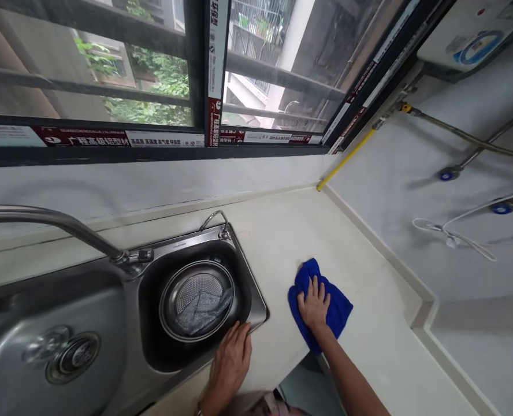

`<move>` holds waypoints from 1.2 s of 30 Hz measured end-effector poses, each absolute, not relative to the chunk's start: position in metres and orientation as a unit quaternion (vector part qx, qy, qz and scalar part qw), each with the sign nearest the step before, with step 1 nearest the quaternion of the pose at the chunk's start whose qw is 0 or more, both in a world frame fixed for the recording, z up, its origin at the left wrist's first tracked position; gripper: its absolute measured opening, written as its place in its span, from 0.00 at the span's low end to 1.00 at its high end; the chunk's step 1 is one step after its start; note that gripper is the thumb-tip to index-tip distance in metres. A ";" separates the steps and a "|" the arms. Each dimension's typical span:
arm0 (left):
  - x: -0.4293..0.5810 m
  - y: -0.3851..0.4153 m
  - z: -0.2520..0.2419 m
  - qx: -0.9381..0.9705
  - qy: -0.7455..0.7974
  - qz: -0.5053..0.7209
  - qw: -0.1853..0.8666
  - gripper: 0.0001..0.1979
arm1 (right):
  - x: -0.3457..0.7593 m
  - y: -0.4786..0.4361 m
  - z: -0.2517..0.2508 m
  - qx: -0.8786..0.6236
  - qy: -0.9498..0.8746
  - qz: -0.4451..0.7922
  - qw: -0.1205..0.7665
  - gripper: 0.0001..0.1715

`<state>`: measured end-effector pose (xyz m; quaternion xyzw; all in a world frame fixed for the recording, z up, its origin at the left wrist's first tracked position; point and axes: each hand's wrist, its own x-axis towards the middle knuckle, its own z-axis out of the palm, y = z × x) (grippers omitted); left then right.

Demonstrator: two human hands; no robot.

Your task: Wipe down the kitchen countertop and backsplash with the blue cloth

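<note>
Two hands in view, both palm down, neither closed on anything.

Landmark: steel sink (256, 297), taken at its small right-hand basin.

- Blue cloth (338, 312): lies flat on the pale countertop (282, 231), to the right of the sink and clear of its rim, with a bare strip of counter between them. Folded into a rough diamond. Long axis runs from the near counter edge away toward the window (109, 69), close to in line with the forearm above it.
- Right hand (313, 303): sits directly on the cloth, on the half nearer the sink. Fingers straight, slightly spread, pointing away from the body. Palm pressed flat; the hand is fully open, with no pinch or bunching of the fabric visible. Forearm comes in from the lower right, wrist low.
- Left hand (233, 361): rests on the sink's near right corner, fingertips on the steel rim. Fingers extended and loosely together; it holds nothing. It is well apart from the cloth, so the right hand is the only one in contact.
- Inside the basin: round strainer bowl (198, 300) with a grey rag (207, 312) lying in it, untouched.
- Faucet (57, 222): arcs in from the left, behind the sink.
</note>
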<state>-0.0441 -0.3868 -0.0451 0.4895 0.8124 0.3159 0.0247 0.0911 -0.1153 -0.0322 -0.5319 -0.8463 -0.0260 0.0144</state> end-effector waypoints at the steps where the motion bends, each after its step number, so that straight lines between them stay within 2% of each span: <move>1: -0.044 -0.387 -0.044 0.492 0.813 0.311 0.024 0.18 | 0.076 -0.116 -0.029 -0.537 -0.843 -0.022 0.007 0.41; 5: -0.045 -0.386 -0.042 0.495 0.814 0.302 0.027 0.18 | 0.020 -0.128 -0.018 -0.484 -0.875 0.013 -0.013 0.41; 10: -0.044 -0.386 -0.043 0.477 0.829 0.291 0.028 0.18 | -0.008 -0.151 -0.014 -0.358 -0.933 0.036 0.006 0.39; 18: -0.045 -0.381 -0.047 0.442 0.847 0.294 0.036 0.20 | 0.043 -0.156 -0.019 -0.154 -0.984 0.087 0.033 0.43; 22: -0.047 -0.380 -0.053 0.438 0.853 0.283 0.010 0.20 | 0.077 -0.158 -0.019 -0.100 -0.989 0.104 0.038 0.45; 26: -0.047 -0.381 -0.056 0.432 0.857 0.279 -0.017 0.20 | 0.119 -0.144 -0.019 -0.132 -0.986 0.085 0.050 0.44; 32: -0.052 -0.385 -0.052 0.443 0.851 0.278 -0.041 0.22 | 0.227 -0.100 -0.043 -0.290 -0.953 0.011 0.089 0.36; 36: -0.070 -0.450 -0.045 0.422 0.862 0.273 -0.064 0.26 | 0.312 -0.068 -0.066 -0.391 -0.915 -0.027 0.094 0.38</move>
